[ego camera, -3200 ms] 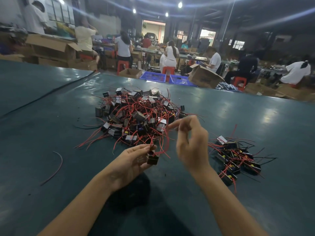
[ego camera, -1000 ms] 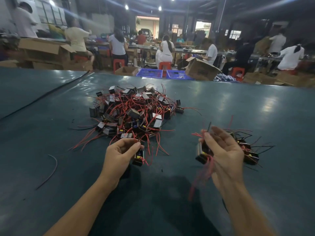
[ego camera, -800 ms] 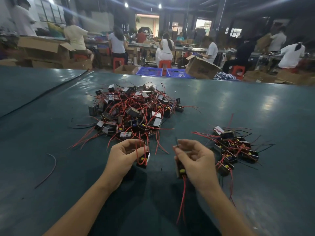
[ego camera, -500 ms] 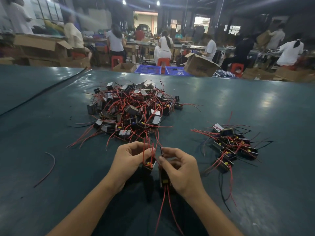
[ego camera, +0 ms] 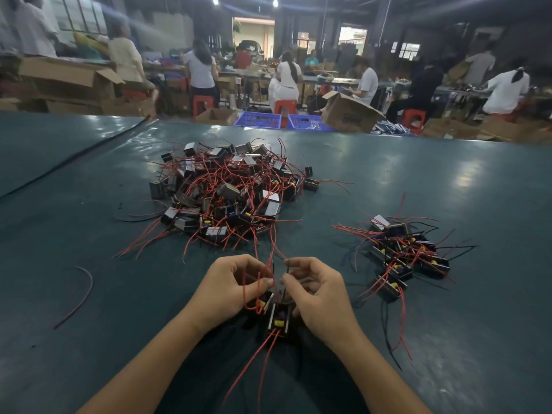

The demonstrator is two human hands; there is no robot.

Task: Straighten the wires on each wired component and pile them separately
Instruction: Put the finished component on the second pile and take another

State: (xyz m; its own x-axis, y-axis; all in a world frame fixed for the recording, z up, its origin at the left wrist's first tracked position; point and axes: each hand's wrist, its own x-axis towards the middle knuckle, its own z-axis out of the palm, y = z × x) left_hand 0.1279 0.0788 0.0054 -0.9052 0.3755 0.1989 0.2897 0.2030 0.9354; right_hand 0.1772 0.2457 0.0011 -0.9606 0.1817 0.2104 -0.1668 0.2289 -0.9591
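Note:
A big tangled heap of small black wired components (ego camera: 227, 192) with red wires lies on the green table (ego camera: 89, 204) ahead of me. A smaller pile of components (ego camera: 403, 252) sits at the right. My left hand (ego camera: 230, 288) grips one component with looping red wires (ego camera: 264, 298). My right hand (ego camera: 319, 294) holds a second component (ego camera: 279, 319) with a yellow part, its two red wires trailing toward me. Both hands meet close together near the table's front, fingertips pinching wires.
A loose red wire (ego camera: 80, 294) lies on the table at the left. A dark cable (ego camera: 74, 159) runs along the table's far left. Beyond the far edge are cardboard boxes (ego camera: 346, 115), blue crates (ego camera: 260, 119) and several seated people.
My right hand went to the right pile, came back with a component, and joined my left hand in front of me. The hands are now closer, pinching wires.

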